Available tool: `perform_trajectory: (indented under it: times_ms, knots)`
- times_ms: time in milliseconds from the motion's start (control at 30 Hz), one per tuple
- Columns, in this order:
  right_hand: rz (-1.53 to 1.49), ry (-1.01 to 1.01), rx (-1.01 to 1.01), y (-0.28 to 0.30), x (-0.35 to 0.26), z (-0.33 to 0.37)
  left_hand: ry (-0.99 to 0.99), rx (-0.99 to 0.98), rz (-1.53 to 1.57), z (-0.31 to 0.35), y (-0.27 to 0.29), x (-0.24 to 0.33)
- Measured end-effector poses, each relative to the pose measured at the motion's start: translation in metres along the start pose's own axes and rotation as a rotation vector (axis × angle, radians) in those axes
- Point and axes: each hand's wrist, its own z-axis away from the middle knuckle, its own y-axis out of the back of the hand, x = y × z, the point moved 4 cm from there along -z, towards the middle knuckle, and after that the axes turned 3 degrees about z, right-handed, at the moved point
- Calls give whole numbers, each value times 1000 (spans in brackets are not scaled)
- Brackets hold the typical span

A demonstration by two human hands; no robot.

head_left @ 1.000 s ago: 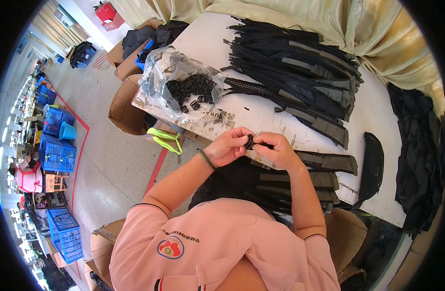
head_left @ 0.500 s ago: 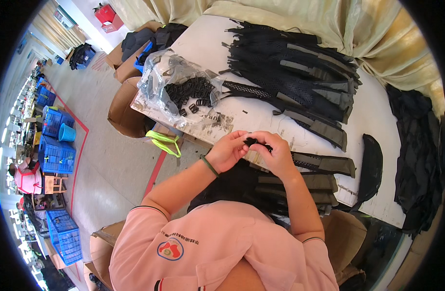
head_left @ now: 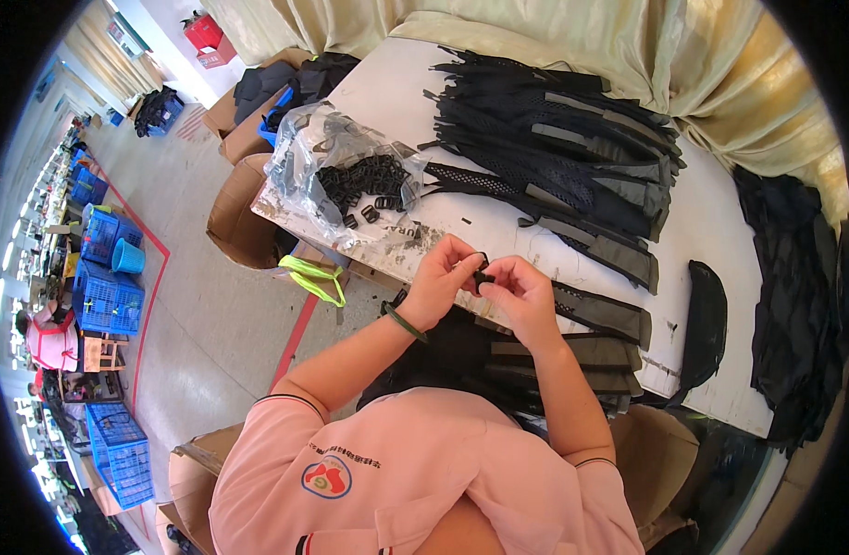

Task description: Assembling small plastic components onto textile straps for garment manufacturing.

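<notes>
1. Both hands meet just above the near edge of the worktop (head_left: 498, 231). The left hand (head_left: 440, 289) and right hand (head_left: 521, 294) have their fingers pinched narrow around a small black plastic buckle (head_left: 481, 274), right between the fingertips.
2. That buckle looks light, stiff and a bit slick, so a fingertip pinch on its edges seems the way to go.
3. A soft black webbed strap (head_left: 598, 313) trails off to the right of the fingers; floppy stuff, probably best held close to the buckle.
4. Beyond the left fingers sits a clear bag of spare buckles (head_left: 355, 176).
</notes>
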Motion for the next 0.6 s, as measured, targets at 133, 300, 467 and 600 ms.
perform_trajectory:
  times_ms: [133, 300, 467, 600]
  knots:
    - [-202, -227, 14, 2, 8, -3, -38, -20, -10, 1, -2, 4]
    - [-302, -303, 73, 3, 13, 0, -109, -66, -96, 6, -4, 6]
    - [-273, -303, 120, 7, 20, 4, -198, -211, -194, 11, -3, 2]
    - [-283, -245, 162, 5, 22, 6, -293, -284, -215, 14, -7, 3]
